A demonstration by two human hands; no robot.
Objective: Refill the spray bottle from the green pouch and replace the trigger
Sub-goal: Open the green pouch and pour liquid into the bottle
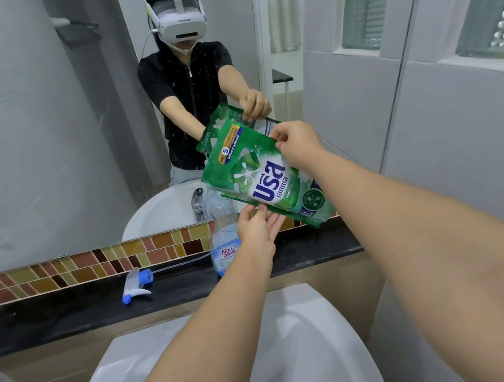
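The green pouch (pixel 258 176) hangs tilted in the air above the black ledge, its lower left corner close over the neck of the clear spray bottle (pixel 224 242). The bottle stands upright on the ledge without its trigger and holds some pale blue liquid. My right hand (pixel 298 146) pinches the pouch's upper right edge. My left hand (pixel 258 228) supports the pouch's lower edge from below with straight fingers. The white and blue trigger (pixel 136 285) lies on the ledge to the left, its thin tube stretching right toward the bottle.
The black ledge (pixel 65 317) runs under a tiled strip and a big mirror (pixel 49 124) that reflects a person and the pouch. A white basin (pixel 303 349) sits below my arms. Grey walls close in on the right.
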